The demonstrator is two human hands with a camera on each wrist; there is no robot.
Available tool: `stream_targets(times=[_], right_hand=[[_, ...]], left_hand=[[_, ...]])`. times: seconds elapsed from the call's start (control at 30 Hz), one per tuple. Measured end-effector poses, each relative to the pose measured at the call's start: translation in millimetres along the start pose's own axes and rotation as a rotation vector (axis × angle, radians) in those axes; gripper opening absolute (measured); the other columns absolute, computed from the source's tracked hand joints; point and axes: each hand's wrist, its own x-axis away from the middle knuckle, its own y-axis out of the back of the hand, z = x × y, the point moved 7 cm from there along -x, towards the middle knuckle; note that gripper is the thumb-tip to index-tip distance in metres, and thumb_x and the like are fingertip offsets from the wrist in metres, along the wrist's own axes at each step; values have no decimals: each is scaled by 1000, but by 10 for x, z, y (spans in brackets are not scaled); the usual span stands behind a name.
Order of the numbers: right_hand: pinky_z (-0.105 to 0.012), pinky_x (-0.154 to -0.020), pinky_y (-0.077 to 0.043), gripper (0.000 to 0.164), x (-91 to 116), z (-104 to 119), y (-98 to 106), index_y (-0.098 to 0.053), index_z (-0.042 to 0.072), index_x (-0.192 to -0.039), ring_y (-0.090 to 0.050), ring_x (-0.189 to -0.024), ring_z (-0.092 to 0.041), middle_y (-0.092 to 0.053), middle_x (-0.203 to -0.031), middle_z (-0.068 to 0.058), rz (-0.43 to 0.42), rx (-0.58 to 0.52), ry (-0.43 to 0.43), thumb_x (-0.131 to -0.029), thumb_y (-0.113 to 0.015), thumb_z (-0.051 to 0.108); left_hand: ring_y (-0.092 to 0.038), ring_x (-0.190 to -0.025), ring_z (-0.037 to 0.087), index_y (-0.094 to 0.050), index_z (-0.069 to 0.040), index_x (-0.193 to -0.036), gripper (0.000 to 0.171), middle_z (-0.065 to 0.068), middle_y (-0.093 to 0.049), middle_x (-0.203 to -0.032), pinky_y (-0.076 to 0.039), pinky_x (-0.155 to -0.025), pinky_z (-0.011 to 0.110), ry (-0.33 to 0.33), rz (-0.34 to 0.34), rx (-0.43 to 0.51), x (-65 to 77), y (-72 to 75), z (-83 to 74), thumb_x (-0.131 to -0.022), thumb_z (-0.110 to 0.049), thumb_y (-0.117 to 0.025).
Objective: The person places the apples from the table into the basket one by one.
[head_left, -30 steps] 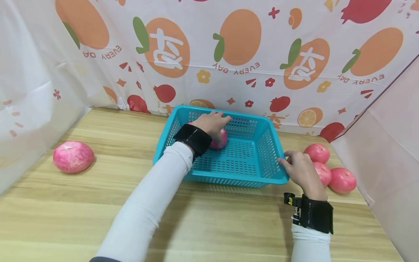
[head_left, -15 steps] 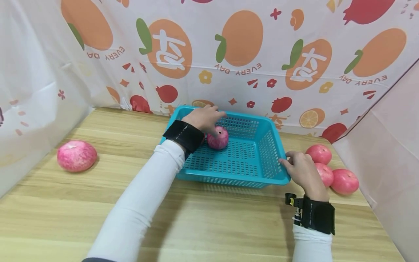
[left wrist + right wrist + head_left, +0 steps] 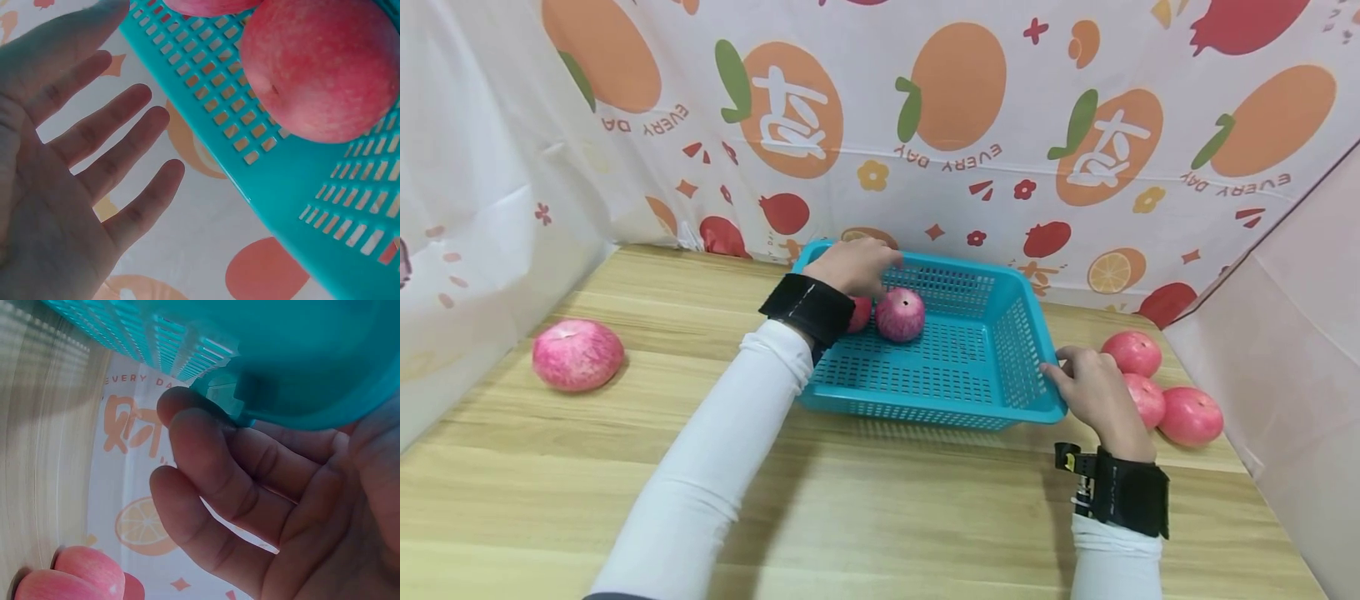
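A turquoise plastic basket (image 3: 910, 413) with perforated walls stands on the wooden table. In it, toward the left, two apples (image 3: 900, 315) sit side by side, one partly behind my left hand (image 3: 855, 267). That hand hovers over the basket's back left part with nothing in it. The left wrist view shows its fingers (image 3: 119, 125) spread and apart from the nearer apple (image 3: 319, 69). My right hand (image 3: 1096, 392) grips the basket's right rim near the front corner. Its fingers (image 3: 206, 462) curl below the rim, and the thumb lies over it.
Several pink-red apples (image 3: 1189, 416) cluster on the table just right of my right hand. Far to the left lies another, larger-looking apple (image 3: 578, 355). A fruit-printed white sheet (image 3: 970, 200) hangs close behind the basket, with white sheeting at both sides.
My left hand has let go of an apple inside the basket and moved left and slightly up, uncovering both apples there. The right hand stays on the rim.
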Motion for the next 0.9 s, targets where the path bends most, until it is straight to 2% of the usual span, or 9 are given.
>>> stream_targets(times=[0.37, 0.63, 0.73, 0.9], right_hand=[[-40, -58, -56, 36, 10, 7, -5, -55, -12, -108, -60, -59, -19, -64, -78, -20, -5, -4, 4, -87, -60, 16], [-41, -59, -55, 36, 18, 2, -9, -55, -13, -108, -61, -60, -21, -64, -80, -22, -10, -6, 10, -86, -61, 16], [-42, -59, -55, 37, 18, 0, -11, -55, -13, -108, -61, -61, -21, -64, -80, -22, -10, -6, 11, -86, -61, 16], [-42, -60, -55, 37, 17, 2, -5, -54, -13, -108, -61, -62, -23, -64, -81, -23, -15, -3, 17, -86, -61, 15]], left_hand=[[-47, -101, 19, -57, -17, -119, 44, 5, -54, -120, -49, -80, 41, 35, -15, -5, 118, 29, 156, -77, -14, -68], [-47, -99, 20, -54, -15, -122, 44, 5, -52, -123, -51, -72, 35, 93, 23, 88, 191, 53, 287, -80, -11, -63], [-47, -98, 20, -53, -14, -122, 44, 7, -53, -122, -51, -69, 35, 94, 20, 111, 213, 81, 319, -80, -12, -64], [-48, -95, 20, -53, -12, -122, 44, 9, -54, -119, -51, -71, 35, 78, 14, 100, 254, 105, 375, -80, -13, -65]])
